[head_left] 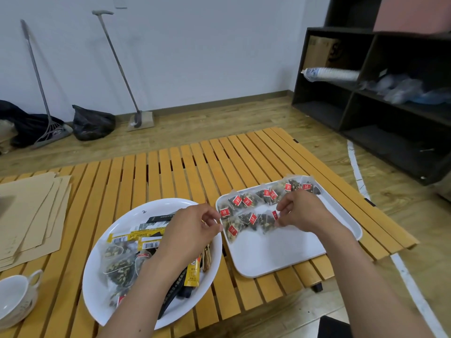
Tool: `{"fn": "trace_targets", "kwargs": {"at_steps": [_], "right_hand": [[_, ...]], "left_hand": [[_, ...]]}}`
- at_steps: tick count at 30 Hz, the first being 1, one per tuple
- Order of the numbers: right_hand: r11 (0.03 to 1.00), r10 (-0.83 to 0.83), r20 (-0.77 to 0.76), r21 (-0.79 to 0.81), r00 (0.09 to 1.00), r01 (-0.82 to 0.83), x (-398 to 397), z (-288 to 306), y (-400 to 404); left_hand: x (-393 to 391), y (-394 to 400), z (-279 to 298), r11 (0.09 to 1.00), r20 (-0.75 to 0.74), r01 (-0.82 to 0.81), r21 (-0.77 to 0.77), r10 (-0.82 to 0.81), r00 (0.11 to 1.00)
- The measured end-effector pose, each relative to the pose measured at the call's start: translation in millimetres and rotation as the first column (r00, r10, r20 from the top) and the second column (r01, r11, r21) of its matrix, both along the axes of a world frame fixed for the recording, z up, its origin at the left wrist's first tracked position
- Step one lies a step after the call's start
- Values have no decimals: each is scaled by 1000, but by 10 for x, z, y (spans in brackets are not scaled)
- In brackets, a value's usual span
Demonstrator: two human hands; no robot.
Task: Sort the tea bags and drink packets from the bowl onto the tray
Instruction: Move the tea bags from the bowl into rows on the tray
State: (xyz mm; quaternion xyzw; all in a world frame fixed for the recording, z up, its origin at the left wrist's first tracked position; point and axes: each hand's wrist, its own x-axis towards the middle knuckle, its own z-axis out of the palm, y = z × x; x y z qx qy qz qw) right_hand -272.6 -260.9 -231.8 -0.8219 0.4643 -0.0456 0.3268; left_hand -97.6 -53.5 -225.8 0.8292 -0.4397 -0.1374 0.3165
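Over a slatted wooden table (170,172), the right hand (302,213) pinches a tea bag (267,219) in the second row on the white tray (280,252). The left hand (192,228), fingers curled with thumb and forefinger pinched together, hovers above the bowl (114,230), where drink packets (146,240) and more tea bags lie beneath its wrist.
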Motion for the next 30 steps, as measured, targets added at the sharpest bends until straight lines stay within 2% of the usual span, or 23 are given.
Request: {"fn": "trace_targets", "kwargs": {"at_steps": [4,8,15,18,21,24,27,28,30], "right_hand": [[1000,1,11,5,1000,-1,81,-58,80],[997,4,19,-79,1000,-2,222,-117,134],[987,-24,-50,-160,998,16,243,-130,124],[978,-57,-66,-205,996,42,260,-119,126],[983,-46,-71,-180,996,33,323,-96,199],[985,-59,-131,-169,990,37,309,3,239],[967,-95,-237,-253,967,33,212,188,283],[956,-104,-229,-293,968,33,203,239,314],[946,-66,-102,-322,993,30,269,322,436]], "left_hand": [[9,10,-11,1000,1,15,3,-15,1000],[70,63,15,1000,17,1,-14,0,1000],[414,362,125,983,-87,-151,-107,142,986],[570,535,174,971,-88,-208,-117,199,976],[682,680,214,964,-110,-243,-112,231,967],[748,806,247,961,-142,-269,-68,257,956],[806,944,312,968,-193,-248,38,251,949],[813,989,339,970,-211,-218,103,236,949],[798,1059,398,962,-255,-149,229,207,944]]}}
